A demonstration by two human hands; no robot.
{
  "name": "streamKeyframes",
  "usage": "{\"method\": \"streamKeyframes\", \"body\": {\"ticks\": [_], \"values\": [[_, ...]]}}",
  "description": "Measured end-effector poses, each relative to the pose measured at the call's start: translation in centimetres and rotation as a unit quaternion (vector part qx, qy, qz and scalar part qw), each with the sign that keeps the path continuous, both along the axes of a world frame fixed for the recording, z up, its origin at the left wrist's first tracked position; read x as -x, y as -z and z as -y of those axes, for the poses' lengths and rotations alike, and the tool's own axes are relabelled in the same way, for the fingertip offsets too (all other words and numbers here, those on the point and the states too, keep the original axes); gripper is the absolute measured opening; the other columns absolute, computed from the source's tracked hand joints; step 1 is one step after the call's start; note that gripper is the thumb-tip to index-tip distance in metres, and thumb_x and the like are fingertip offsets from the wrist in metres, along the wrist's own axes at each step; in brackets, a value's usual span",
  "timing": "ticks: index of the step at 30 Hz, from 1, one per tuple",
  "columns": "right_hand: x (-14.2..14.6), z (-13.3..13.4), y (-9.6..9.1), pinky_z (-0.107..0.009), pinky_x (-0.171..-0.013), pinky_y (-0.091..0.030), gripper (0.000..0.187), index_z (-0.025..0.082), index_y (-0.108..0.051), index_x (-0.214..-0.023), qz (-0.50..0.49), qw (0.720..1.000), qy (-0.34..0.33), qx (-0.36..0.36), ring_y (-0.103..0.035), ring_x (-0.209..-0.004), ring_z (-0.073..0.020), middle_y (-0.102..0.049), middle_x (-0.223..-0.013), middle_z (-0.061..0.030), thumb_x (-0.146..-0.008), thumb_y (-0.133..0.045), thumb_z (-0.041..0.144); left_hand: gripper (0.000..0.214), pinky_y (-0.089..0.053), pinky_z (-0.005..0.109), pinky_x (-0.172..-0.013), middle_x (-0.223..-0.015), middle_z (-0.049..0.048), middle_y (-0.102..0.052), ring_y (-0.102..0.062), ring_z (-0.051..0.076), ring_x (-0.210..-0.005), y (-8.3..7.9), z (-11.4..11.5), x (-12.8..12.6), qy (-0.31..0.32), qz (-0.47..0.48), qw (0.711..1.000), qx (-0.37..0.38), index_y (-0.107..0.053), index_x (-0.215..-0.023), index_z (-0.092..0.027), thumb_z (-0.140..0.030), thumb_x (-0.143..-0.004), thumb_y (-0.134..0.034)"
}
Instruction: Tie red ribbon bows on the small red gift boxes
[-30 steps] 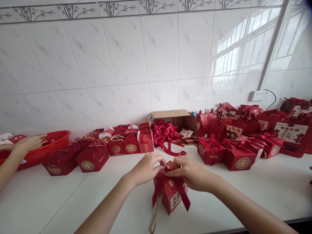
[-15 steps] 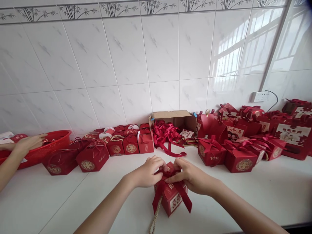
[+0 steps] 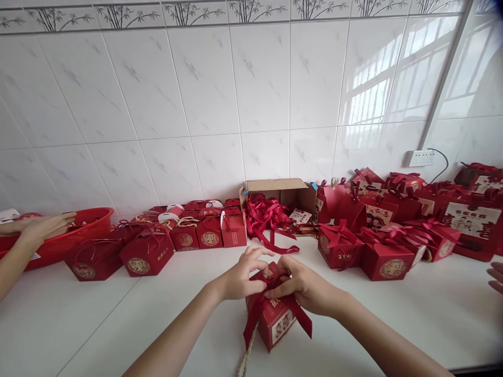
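One red box (image 3: 271,320) with one ribbon (image 3: 302,317) and one twisted cord (image 3: 250,343) stands beneath the grip — the right hand (image 3: 312,285) pinches the ribbon; whether the left hand (image 3: 241,277), fingers curled above, holds any, I cannot tell. Newly appeared, far right of the grip — another person's hand (image 3: 496,276). White table (image 3: 416,309) below, tiled wall (image 3: 263,78) beyond.

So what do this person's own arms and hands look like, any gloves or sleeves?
The left hand and right hand are both bare, without gloves. The forearms show no sleeves, watch or bracelet; whether any ring is worn is unclear.
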State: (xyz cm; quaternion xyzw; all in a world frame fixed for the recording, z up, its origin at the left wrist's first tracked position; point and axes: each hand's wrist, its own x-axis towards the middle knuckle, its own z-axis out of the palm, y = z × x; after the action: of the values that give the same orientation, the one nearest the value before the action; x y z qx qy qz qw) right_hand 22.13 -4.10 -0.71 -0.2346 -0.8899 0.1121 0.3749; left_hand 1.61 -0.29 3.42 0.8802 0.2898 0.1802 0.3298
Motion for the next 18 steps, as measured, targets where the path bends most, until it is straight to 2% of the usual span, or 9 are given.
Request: {"method": "streamKeyframes", "body": {"ticks": [6,13,18], "values": [[-0.1,0.0,0.4,-0.029,-0.075,-0.050,0.029,0.031,-0.073,-0.100,0.001,1.000,-0.002,0.014,-0.051,-0.086,-0.0160,-0.051,-0.091,-0.0057,-0.085,-0.056,0.012,0.018,-0.027,0.039,-0.105,-0.120,0.0014,-0.056,-0.038,0.024,-0.121,0.2,-0.3,0.0,-0.039,0.037,0.998,0.011,-0.046,-0.062,-0.020,-0.021,-0.078,-0.054],[-0.1,0.2,0.5,-0.027,-0.071,-0.049,0.026,0.028,-0.074,-0.097,-0.024,0.999,-0.002,0.033,-0.050,-0.083,-0.0152,-0.045,-0.087,-0.0044,-0.087,-0.055,0.014,0.022,-0.037,0.032,-0.096,-0.111,0.0055,-0.057,-0.048,0.022,-0.111,1.4,1.1,-0.7,-0.070,0.110,0.991,0.018,-0.044,-0.065,-0.020,-0.028,-0.079,-0.058],[-0.4,0.4,0.4,-0.028,-0.072,-0.047,0.030,0.027,-0.073,-0.096,-0.011,0.999,0.009,0.043,-0.049,-0.082,-0.0152,-0.043,-0.086,-0.0038,-0.090,-0.048,0.012,0.023,-0.044,0.029,-0.085,-0.092,0.0056,-0.065,-0.059,0.020,-0.095,1.5,2.0,-1.5,-0.110,0.144,0.982,0.057,-0.047,-0.061,-0.019,-0.028,-0.078,-0.061]]}}
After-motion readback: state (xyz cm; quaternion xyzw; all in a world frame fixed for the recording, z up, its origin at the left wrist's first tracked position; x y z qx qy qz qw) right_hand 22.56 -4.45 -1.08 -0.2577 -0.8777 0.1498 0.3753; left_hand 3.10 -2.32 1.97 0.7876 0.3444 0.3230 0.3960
